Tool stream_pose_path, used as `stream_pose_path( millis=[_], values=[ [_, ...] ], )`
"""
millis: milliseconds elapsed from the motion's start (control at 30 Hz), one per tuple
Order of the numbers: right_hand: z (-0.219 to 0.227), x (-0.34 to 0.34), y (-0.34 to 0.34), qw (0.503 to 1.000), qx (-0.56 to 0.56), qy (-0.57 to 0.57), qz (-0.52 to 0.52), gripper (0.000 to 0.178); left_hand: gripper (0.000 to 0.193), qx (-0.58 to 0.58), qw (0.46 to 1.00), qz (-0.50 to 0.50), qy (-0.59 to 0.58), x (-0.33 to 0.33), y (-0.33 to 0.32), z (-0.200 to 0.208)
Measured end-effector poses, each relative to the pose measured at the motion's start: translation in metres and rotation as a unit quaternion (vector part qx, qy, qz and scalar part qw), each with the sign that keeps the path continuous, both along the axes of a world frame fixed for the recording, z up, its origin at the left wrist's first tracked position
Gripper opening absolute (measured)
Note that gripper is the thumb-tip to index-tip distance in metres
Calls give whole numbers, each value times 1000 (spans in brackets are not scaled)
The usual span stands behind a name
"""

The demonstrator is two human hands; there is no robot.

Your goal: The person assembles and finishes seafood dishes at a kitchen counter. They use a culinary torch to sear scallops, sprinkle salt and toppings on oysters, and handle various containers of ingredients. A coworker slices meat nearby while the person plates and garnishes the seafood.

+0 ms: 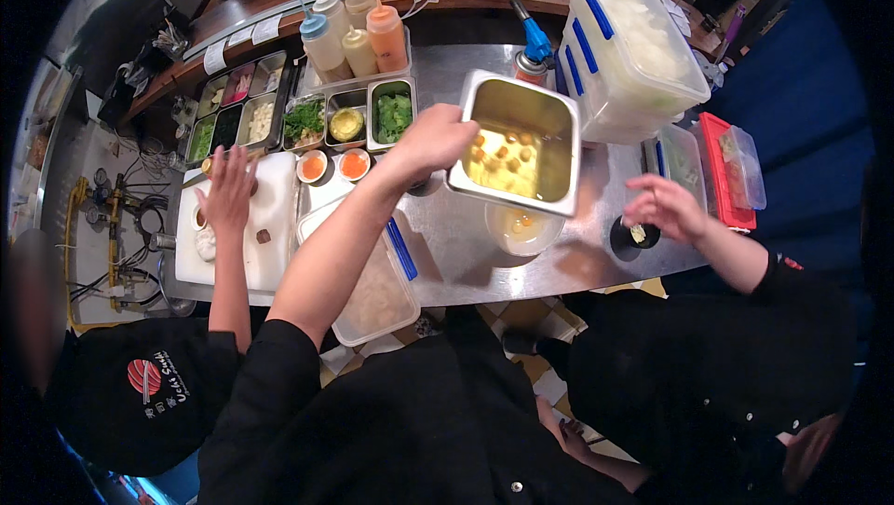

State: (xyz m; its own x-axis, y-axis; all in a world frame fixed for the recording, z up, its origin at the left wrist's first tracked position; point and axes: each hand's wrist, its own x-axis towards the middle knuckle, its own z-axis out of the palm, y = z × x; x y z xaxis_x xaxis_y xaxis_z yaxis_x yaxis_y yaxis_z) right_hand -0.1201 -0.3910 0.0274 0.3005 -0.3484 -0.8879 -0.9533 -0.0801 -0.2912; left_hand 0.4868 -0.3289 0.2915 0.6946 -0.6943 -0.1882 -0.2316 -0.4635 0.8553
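My left hand (438, 140) reaches across the counter, its fingers closed on the left rim of a deep square metal food pan (557, 123). The pan is tilted, and its inside faces me. Several raw egg yolks (506, 158) lie in clear egg white at its bottom. Below the pan stands a round, pale bowl (521, 244), partly hidden by it, with yolks and clear liquid inside. Low beside my body, my right hand (562, 429) hangs with its fingers loosely apart and nothing visible in them; part of it is in shadow.
Co-workers' hands are at a white cutting board (275, 253) on the left and a small dark bowl (635, 237) on the right. A lidded plastic tub (377, 305) overhangs the counter's front edge. Behind stand squeeze bottles (386, 34), a blowtorch (535, 44) and stacked containers (633, 48).
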Motion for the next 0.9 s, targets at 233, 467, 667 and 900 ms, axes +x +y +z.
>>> stream_pose_path(
  millis=[233, 467, 667, 900],
  values=[
    [39, 131, -30, 981, -33, 92, 170, 34, 39, 35, 985, 148, -77, 57, 5, -82],
    [94, 183, -72, 982, -12, -109, 155, 58, 41, 54, 979, 195, -38, 81, -24, -114],
    [186, 251, -74, 964, -107, -186, 155, 52, 46, 91, 974, 188, -84, 100, -29, -136],
    [138, 365, -13, 891, 25, -441, 101, 46, 39, -78, 966, 142, -202, 58, 51, -29]
  ],
)
